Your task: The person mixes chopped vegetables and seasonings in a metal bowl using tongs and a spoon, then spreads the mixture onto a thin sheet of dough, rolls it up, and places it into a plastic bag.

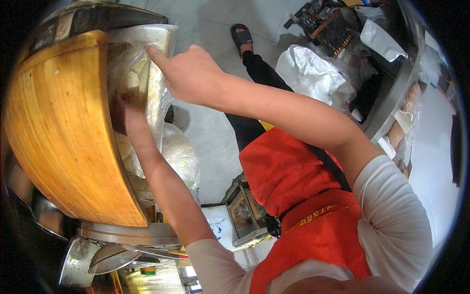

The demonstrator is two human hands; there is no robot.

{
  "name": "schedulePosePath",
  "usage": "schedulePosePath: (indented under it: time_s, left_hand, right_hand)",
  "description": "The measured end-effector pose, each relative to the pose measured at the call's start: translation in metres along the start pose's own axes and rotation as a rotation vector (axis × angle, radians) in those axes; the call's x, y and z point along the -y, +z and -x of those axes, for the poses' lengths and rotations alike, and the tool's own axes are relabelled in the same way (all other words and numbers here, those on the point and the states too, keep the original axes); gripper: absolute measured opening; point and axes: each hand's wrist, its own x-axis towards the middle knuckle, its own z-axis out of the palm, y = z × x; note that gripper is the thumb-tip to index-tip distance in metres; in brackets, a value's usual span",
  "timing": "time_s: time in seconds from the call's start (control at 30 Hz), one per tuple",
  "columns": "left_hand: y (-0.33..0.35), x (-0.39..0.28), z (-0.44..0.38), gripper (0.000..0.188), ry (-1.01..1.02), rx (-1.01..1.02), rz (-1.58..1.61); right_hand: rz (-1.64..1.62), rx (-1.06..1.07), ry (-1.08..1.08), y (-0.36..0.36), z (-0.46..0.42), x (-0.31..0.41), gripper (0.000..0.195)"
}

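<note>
My left hand [126,106] reaches down into a long plastic-lined container [159,73], beside the edge of a wooden board [69,128]. That hand is blurred and shadowed, and what its fingers touch is hidden. Above it in the picture, my right hand [191,75] extends over the container's rim. One finger points out to the clear plastic film [126,58], while the others are curled; whether they pinch the film cannot be told. Pale, flat folded pieces [137,75] lie under the film inside the container.
A bag of clear plastic [180,158] stands below the container. A crumpled white plastic bag [312,71] lies right of my leg. Bottom left are a metal pot [77,262] and a mesh strainer [114,259]. A counter [433,147] with wrapped items curves along the right.
</note>
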Motion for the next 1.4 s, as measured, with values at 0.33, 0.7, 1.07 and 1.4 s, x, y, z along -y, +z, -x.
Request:
schedulePosePath:
  time_s: [0.33, 0.7, 1.07, 1.4]
  left_hand:
    - [-0.085, -0.076, 0.139, 0.026, 0.025, -0.379, 0.081]
    - [-0.174, -0.218, 0.186, 0.012, 0.666, -0.048, 0.259]
    - [-0.021, -0.062, 0.023, 0.044, -0.015, -0.138, 0.15]
    - [-0.072, -0.106, 0.065, 0.045, -0.321, -0.149, 0.433]
  right_hand:
    - [-0.103, -0.059, 0.044, -0.005, 0.018, -0.014, 0.062]
    - [-0.507, -0.011, -0.779, -0.027, 0.07, 0.009, 0.047]
    - [-1.108, -0.108, -0.19, -0.137, 0.128, -0.028, 0.055]
    - [-0.943, -0.075, 0.307, -0.126, 0.125, -0.021, 0.044]
